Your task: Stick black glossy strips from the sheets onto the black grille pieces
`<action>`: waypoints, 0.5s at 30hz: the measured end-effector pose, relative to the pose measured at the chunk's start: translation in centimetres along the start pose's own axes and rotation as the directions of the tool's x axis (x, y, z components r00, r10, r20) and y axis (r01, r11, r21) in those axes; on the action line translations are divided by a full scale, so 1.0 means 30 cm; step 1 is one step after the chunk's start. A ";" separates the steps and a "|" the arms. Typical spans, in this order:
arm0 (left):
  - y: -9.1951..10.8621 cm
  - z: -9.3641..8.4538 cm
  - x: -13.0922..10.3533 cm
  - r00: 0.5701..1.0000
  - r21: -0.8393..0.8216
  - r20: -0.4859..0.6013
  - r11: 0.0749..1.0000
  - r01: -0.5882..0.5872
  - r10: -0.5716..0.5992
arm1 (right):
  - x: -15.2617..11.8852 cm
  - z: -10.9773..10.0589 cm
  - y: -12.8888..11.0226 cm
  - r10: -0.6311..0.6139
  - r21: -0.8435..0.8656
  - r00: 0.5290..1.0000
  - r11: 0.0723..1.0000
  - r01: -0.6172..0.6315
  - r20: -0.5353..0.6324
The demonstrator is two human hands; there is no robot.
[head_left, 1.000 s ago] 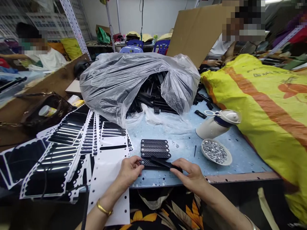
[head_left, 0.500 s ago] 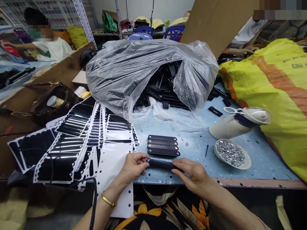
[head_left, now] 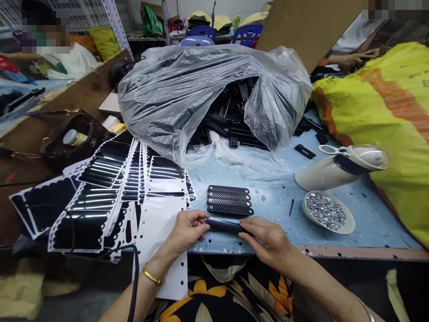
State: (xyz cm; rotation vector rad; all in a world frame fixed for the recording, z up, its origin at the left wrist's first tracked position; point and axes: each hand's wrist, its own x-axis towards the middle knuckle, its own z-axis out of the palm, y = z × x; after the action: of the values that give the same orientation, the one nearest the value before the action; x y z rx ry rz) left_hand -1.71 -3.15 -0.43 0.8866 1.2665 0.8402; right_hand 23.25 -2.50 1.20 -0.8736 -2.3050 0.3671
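Note:
A dark, narrow, glossy-topped bar (head_left: 224, 225) lies across between my two hands, just above the table's front edge. My left hand (head_left: 190, 228) pinches its left end between thumb and fingers. Its right end sits in my right hand (head_left: 266, 235), fingers on top and thumb below. Right behind it, several black bars with a cross-hatched texture and silver rivets (head_left: 229, 200) lie side by side in a block. To the left, a mostly bare white backing sheet (head_left: 164, 250) still carries one black strip sticker near its top, among fanned sheets of black strip stickers (head_left: 83, 214).
A clear plastic bag (head_left: 161, 98) full of black parts fills the table's back. At right are a bowl of small silver pieces (head_left: 328, 212), a white flask-like container (head_left: 318, 172) and a yellow sack (head_left: 385, 112). A brown bag (head_left: 75, 141) sits left. Other people work beyond.
The view has shifted slightly. Both hands keep their hold on the dark bar, and the left fingertips sit a little further along its left end.

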 end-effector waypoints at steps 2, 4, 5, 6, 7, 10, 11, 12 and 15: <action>0.001 0.000 -0.001 1.000 0.000 -0.001 1.000 -0.003 0.003 | -0.003 0.003 0.001 0.002 -0.009 1.000 1.000 -0.002 0.001; 0.001 -0.001 -0.002 1.000 -0.004 0.001 1.000 -0.007 0.007 | -0.006 0.006 0.003 0.003 -0.016 1.000 1.000 -0.003 0.004; 0.001 -0.001 -0.002 1.000 -0.006 0.001 1.000 -0.008 0.008 | -0.007 0.007 0.004 0.005 -0.020 1.000 1.000 -0.005 0.009; 0.000 -0.001 -0.002 1.000 -0.009 0.000 1.000 -0.009 0.009 | -0.007 0.007 0.004 0.006 -0.025 1.000 1.000 -0.005 0.015; 0.000 -0.001 -0.002 1.000 -0.011 -0.001 1.000 -0.009 0.009 | -0.007 0.007 0.004 0.008 -0.032 1.000 0.999 -0.007 0.024; 0.001 -0.001 -0.002 1.000 -0.019 -0.003 1.000 -0.013 0.012 | -0.005 0.006 0.000 0.013 -0.053 0.999 0.999 -0.011 0.048; 0.001 -0.001 -0.003 1.000 -0.021 -0.003 1.000 -0.015 0.015 | -0.004 0.006 -0.001 0.015 -0.060 0.999 0.998 -0.012 0.052; 0.001 -0.001 -0.003 1.000 -0.022 -0.001 1.000 -0.017 0.017 | -0.004 0.007 -0.002 0.017 -0.066 0.998 0.998 -0.014 0.054; 0.000 -0.003 -0.004 1.000 -0.022 0.001 1.000 -0.022 0.022 | -0.005 0.008 -0.003 0.021 -0.079 0.998 0.997 -0.016 0.059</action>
State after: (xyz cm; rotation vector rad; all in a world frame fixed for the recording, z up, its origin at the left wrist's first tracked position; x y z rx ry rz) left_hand -1.83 -3.25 -0.38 0.8850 1.2464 0.8696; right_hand 23.13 -2.68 1.00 -0.9350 -2.3818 0.3162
